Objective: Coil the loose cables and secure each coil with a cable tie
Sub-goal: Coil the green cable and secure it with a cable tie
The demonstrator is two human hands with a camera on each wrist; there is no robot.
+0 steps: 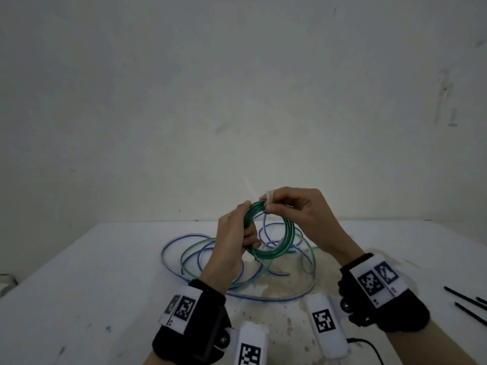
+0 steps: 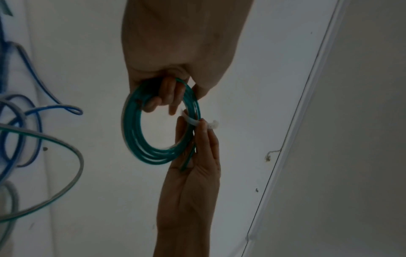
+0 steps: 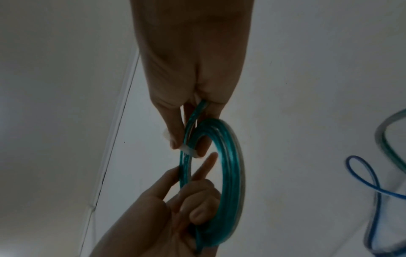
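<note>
Fingers of left hand (image 1: pixel 232 238) curl round green coil (image 1: pixel 274 233) – right hand (image 1: pixel 297 214) pinches white cable tie (image 1: pixel 269 197) on it

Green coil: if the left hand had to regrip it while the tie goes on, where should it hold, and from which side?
Hold the green coil by its bundled strands on the side opposite the white cable tie, fingers hooked through the open centre from the left. There the left hand already clamps all the loops together, clear of the right hand pinching the tie.
</note>
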